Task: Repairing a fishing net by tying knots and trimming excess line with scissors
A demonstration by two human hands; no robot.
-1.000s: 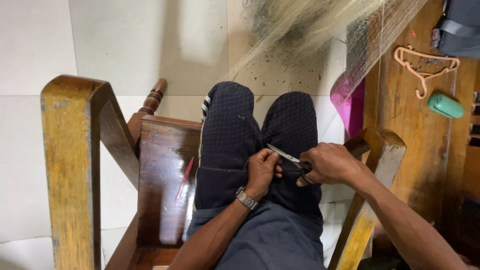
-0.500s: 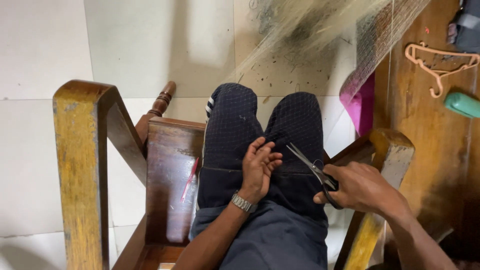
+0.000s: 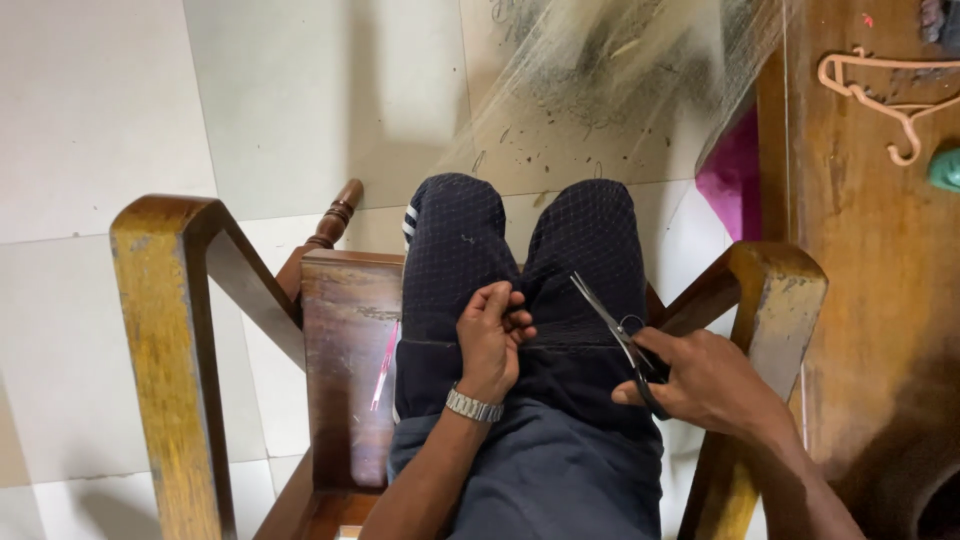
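Hands poised over a lap, scissors bared above dark netting

Right hand [image 3: 715, 385] grips the scissors [image 3: 618, 335] by the handles, blades slightly parted and pointing up-left, just beside the left hand [image 3: 490, 340], whose fingers curl to pinch the net [image 3: 560, 250] draped across the knees. Blade tips hang near those fingers and the trousers beneath; a slip could likely nick skin or cloth, or cut the wrong strand. A pink pen [image 3: 382, 365] lies on the wooden chair [image 3: 345, 330] seat

Dark-handled scissors [image 3: 620, 340], thin blades apart, point up and away over the lap, just right of the knees [image 3: 520, 240].
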